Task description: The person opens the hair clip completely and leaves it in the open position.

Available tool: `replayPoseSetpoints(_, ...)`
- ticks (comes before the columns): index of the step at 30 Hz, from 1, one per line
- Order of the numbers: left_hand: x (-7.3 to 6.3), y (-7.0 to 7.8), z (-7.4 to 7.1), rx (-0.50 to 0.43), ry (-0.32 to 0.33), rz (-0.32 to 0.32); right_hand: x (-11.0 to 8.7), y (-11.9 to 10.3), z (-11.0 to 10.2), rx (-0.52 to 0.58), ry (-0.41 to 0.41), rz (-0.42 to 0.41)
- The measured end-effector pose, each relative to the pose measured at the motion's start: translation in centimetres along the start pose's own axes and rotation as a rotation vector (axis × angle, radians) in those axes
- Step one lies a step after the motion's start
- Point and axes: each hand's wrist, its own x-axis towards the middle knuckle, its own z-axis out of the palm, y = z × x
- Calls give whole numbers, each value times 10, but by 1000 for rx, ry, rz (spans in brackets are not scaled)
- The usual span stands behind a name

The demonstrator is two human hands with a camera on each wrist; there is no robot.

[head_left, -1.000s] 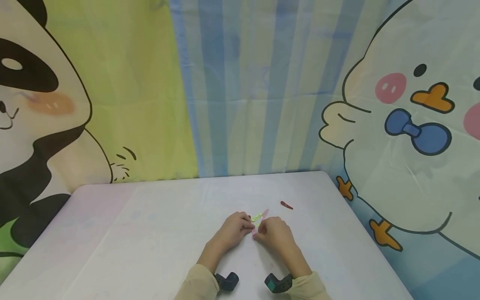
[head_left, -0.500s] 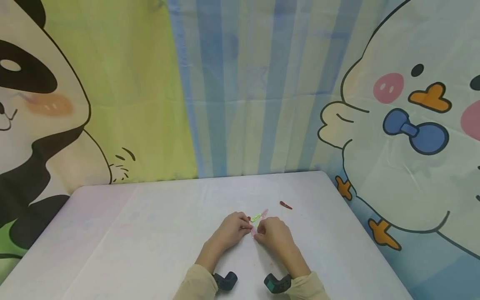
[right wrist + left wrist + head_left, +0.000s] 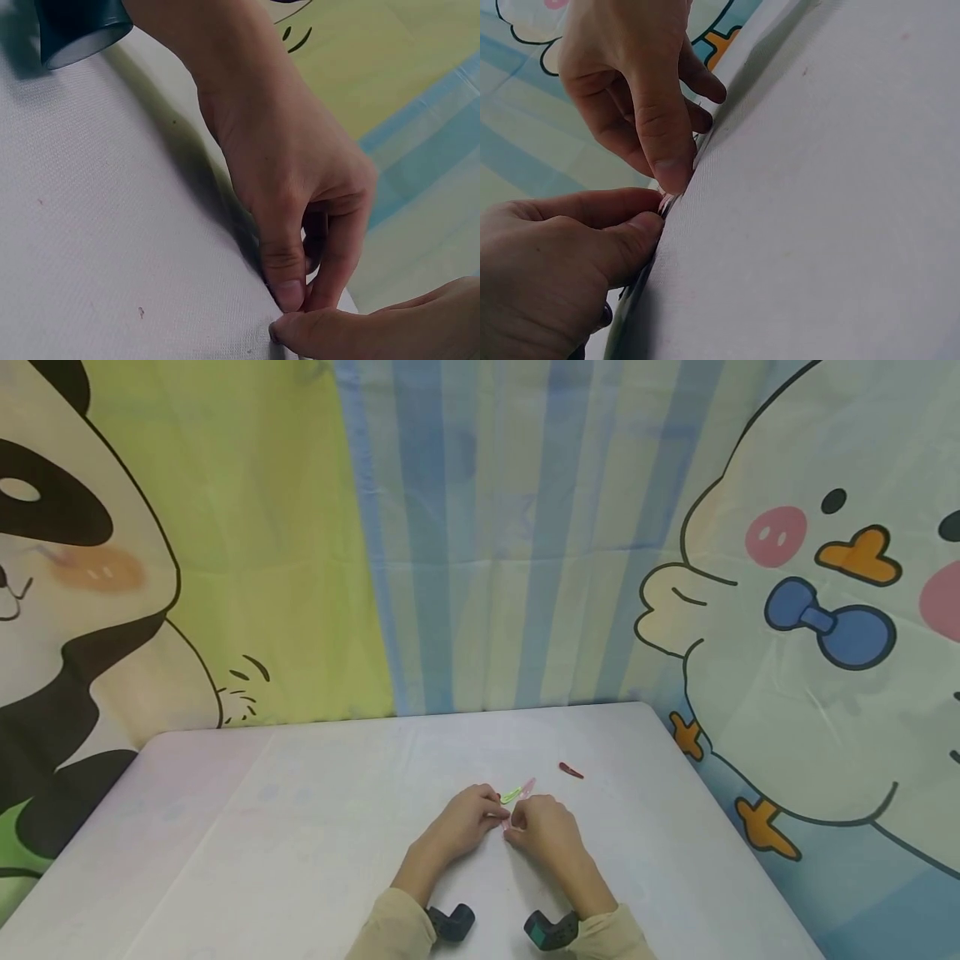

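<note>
In the head view my left hand (image 3: 468,818) pinches a small pink hair clip (image 3: 506,825) between thumb and index finger, low over the white table. Facing it, my right hand (image 3: 547,831) holds the clip's other side with thumb and forefinger. Fingertips cover most of the clip; only a pinkish sliver of the hair clip (image 3: 665,199) shows in the left wrist view. Just beyond the hands lie a lime-green hair clip (image 3: 511,795) and another pink hair clip (image 3: 528,787). Part of a small red thing (image 3: 498,796) peeks out by the left fingers.
A dark red hair clip (image 3: 571,770) lies apart, farther back on the white table (image 3: 300,835). Black wrist-worn devices, the left device (image 3: 452,923) and the right device (image 3: 552,931), hang inward over the table. A cartoon-printed curtain (image 3: 480,543) rises behind the table's back edge.
A yellow bit seen beside the right fingers earlier is now hidden. The right hand has shifted slightly left, closer to the left fingertips. The clips on the table have stayed put.
</note>
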Motion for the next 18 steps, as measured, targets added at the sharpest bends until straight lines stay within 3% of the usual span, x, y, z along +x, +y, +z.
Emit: replayPoseSetpoints(18,1,-4,-5,-62,-30,-79,0,6,-4,3,-3,-19)
